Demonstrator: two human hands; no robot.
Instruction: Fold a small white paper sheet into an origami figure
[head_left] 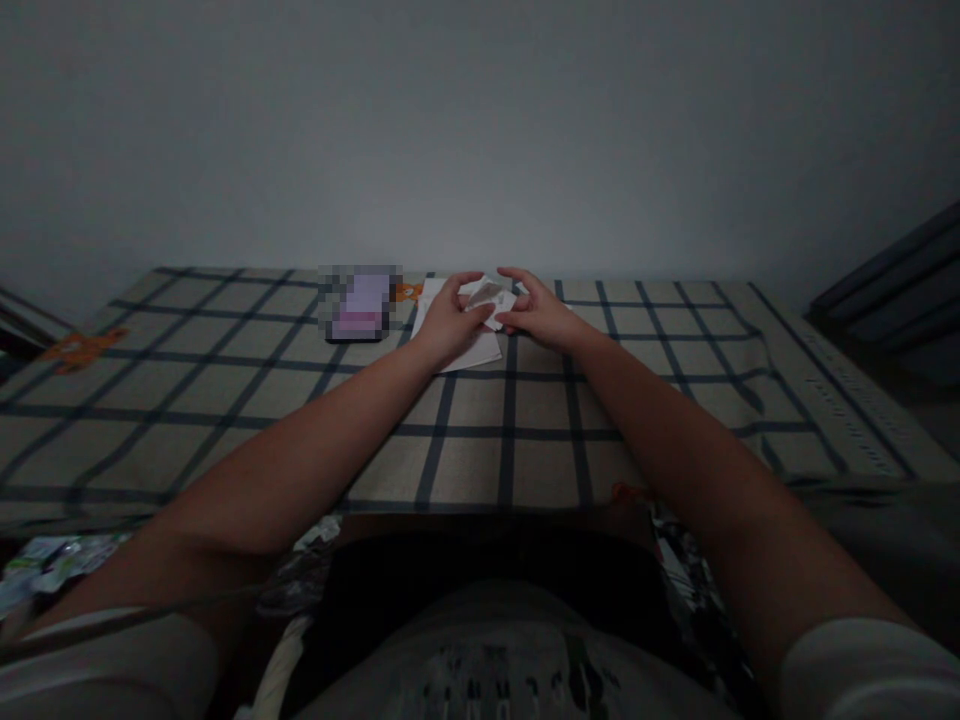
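Note:
Between my two hands is a piece of folded white paper (491,295), creased and standing at angles. My left hand (452,318) grips its left side, thumb in front and fingers behind. On the other side, my right hand (541,312) pinches the right part with thumb and fingers, its index finger raised at the back. Below the hands lie flat white sheets of paper (474,354) on the checked tablecloth, partly hidden by my left hand. The exact shape of the folded paper is hard to make out in the dim light.
A phone (362,305) with a lit, blurred screen lies left of the papers. The checked tablecloth (540,460) covers the table, which stands against a pale wall (480,130). A dark slatted object (892,290) stands at the right. Bags and wrappers (64,560) sit below the table at left.

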